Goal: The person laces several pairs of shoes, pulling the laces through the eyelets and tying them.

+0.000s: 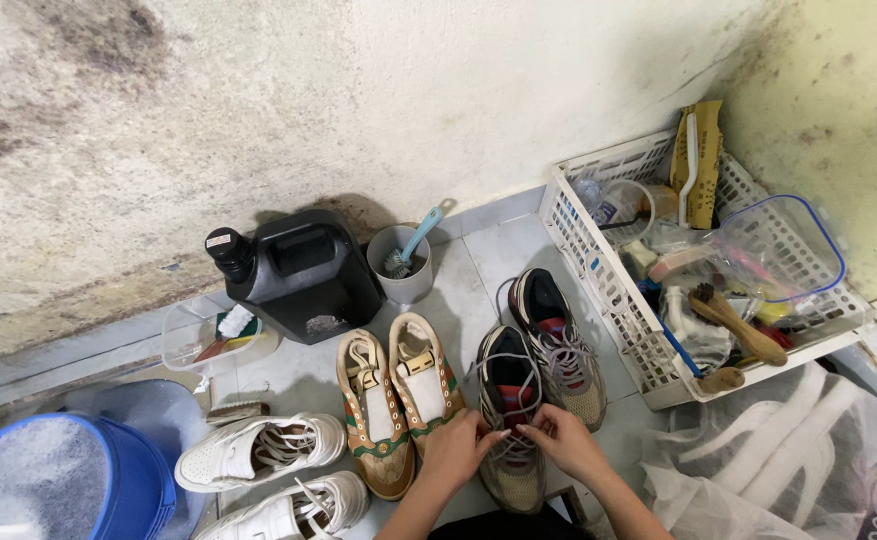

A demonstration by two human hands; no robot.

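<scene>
A: The left hand (456,447) and the right hand (565,441) are both pinched on the grey laces (512,432) of the nearer grey running shoe (512,420), fingers curled in, nothing else held.

B: Where does that shoe sit?

A: On the tiled floor (489,262), just in front of the person, its partner shoe (559,345) touching its right side. The tan pair of sneakers (396,400) lies just to the left, with two white sneakers (264,448) beyond.

B: How should the lace work be handled?

A: My judgement: keep the grip close to the eyelets and draw evenly on both sides, so the tongue stays flat (the laces look loose higher up).

B: And the containers?

A: A white plastic basket (599,265) on the right holds brushes, a wooden-handled brush (734,325) among them, plus a clear tub (784,245) and small bottles. A grey cup (404,270) by the wall holds a light-blue brush (417,240). Beside it stands a black jug (304,270), capped. A clear box (214,335) holds a sponge, I think. The blue bucket (69,485) at the left is full of suds.
</scene>
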